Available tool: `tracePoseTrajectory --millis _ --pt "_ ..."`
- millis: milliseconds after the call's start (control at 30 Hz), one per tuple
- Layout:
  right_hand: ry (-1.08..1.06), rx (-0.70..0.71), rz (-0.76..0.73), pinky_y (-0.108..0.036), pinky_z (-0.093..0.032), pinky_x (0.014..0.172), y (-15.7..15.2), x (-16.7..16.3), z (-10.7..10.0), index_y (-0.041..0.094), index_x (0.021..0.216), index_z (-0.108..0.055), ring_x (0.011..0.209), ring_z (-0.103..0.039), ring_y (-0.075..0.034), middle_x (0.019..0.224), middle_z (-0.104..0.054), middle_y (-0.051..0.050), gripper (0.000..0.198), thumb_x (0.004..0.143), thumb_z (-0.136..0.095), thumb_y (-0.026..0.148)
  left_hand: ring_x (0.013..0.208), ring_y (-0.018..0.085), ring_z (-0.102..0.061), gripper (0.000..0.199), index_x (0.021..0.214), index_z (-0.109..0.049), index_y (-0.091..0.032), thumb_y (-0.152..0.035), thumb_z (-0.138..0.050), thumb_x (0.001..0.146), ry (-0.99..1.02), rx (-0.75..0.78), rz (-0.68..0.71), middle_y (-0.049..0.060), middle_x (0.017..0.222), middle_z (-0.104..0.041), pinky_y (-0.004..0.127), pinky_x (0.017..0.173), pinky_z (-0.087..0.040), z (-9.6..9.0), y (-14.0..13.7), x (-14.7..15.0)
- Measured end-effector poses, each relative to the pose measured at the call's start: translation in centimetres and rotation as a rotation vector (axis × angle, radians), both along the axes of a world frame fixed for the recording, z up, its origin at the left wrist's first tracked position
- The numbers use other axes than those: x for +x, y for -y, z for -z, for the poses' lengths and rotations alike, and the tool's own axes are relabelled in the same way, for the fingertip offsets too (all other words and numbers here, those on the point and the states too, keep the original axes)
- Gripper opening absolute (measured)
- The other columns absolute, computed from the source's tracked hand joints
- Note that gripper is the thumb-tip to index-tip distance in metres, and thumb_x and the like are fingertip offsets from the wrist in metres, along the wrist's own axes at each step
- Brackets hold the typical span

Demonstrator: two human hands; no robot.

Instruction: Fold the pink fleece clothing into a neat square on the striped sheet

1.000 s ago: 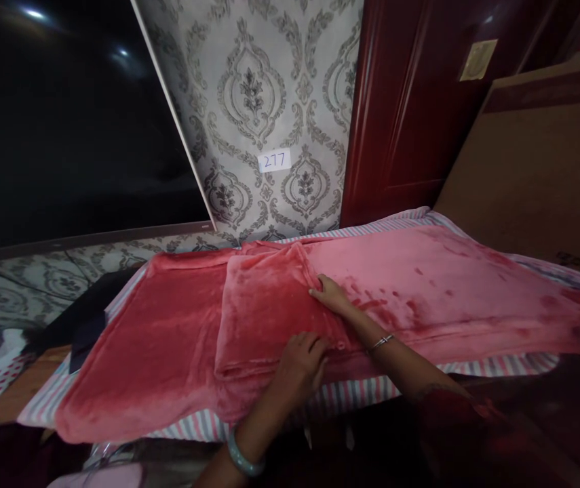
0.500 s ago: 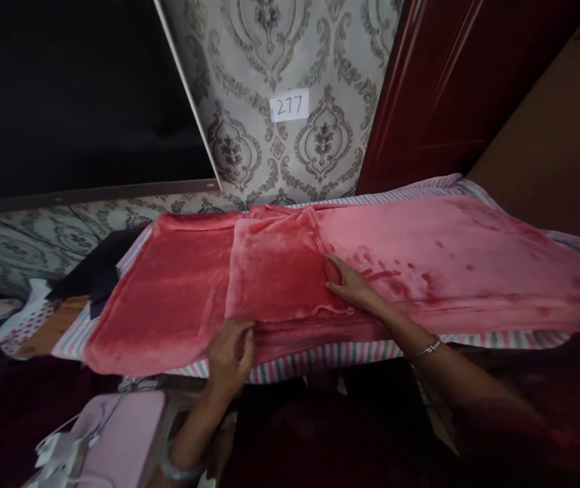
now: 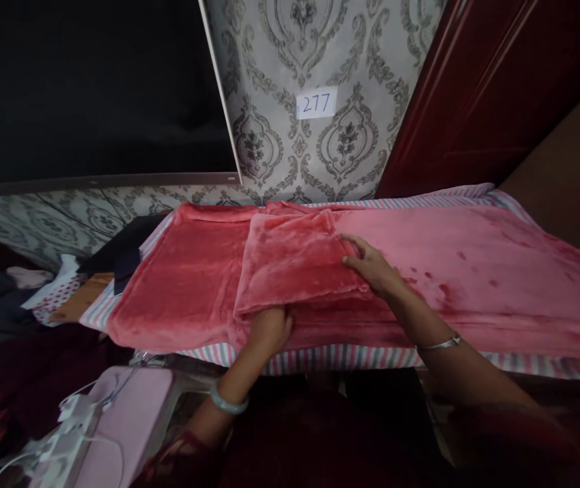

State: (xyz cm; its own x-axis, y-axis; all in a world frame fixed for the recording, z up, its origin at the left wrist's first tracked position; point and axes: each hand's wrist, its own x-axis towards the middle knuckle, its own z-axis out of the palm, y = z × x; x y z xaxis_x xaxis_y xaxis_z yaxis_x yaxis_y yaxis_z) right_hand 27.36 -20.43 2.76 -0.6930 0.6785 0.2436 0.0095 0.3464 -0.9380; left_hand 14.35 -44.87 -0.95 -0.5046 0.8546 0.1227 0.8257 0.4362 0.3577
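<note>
A plush red-pink blanket lies spread over a striped cloth. Near its middle is a folded section, laid over the rest of the plush. My left hand reaches under the front edge of this section, which is lifted slightly; its fingertips are hidden beneath. At the right edge of the folded section rests my right hand, thumb and fingers apart and touching the plush. Bracelets circle both wrists.
A large black screen hangs at the left above the blanket. At lower left stand a pink stool-like surface and a white power strip with cables. Clothes are heaped at far left. A dark red door rises behind.
My left hand has moved from the front edge of the folded section to underneath it, raising that edge. The right hand stays at the right edge. The view has shifted left.
</note>
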Motion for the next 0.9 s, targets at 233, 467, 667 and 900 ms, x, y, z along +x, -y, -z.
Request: tracePoseTrajectory --millis 233,467,667,900 --pt "0.245 0.085 0.02 -0.046 -0.038 0.117 0.9 1.2 6.5 0.02 0.142 -0.056 0.135 -0.054 -0.028 0.145 -0.06 -0.009 0.075 0.068 -0.064 0.021 0.104 0.035 -0.07 0.029 0.103 -0.07 -0.015 -0.032 -0.051 0.09 -0.005 0.131 -0.036 0.018 0.108 -0.075 0.052 0.094 -0.054 1.5 4.7 -2.3" --pt "0.575 0.412 -0.112 -0.038 -0.049 0.102 -0.8 0.9 2.5 0.021 0.139 -0.061 0.12 -0.064 -0.027 0.132 -0.069 -0.01 0.058 0.081 -0.063 0.025 0.117 0.034 -0.066 0.047 0.116 -0.07 -0.019 -0.051 -0.068 0.082 0.462 0.478 -0.151 0.015 0.121 -0.073 0.052 0.103 -0.051 2.8 6.2 -1.1" --pt "0.722 0.713 0.071 -0.028 -0.049 0.088 -1.8 -5.6 -2.9 0.016 0.122 -0.071 0.104 -0.069 -0.024 0.119 -0.072 -0.015 0.035 0.092 -0.053 0.023 0.102 0.029 -0.072 0.045 0.102 -0.07 -0.02 -0.049 -0.084 0.071 1.372 0.82 -0.405 0.01 0.109 -0.075 0.038 0.083 -0.058 2.1 7.2 -0.1" --pt "0.552 0.683 -0.074 -0.033 -0.046 0.101 -3.1 -18.8 -4.7 0.018 0.119 -0.073 0.115 -0.064 -0.024 0.123 -0.073 -0.01 0.034 0.09 -0.055 0.018 0.06 0.016 -0.064 0.058 0.087 -0.073 -0.011 -0.06 -0.088 0.06 1.883 0.691 -0.309 0.014 0.091 -0.076 0.024 0.046 -0.046 1.8 7.6 -1.9"
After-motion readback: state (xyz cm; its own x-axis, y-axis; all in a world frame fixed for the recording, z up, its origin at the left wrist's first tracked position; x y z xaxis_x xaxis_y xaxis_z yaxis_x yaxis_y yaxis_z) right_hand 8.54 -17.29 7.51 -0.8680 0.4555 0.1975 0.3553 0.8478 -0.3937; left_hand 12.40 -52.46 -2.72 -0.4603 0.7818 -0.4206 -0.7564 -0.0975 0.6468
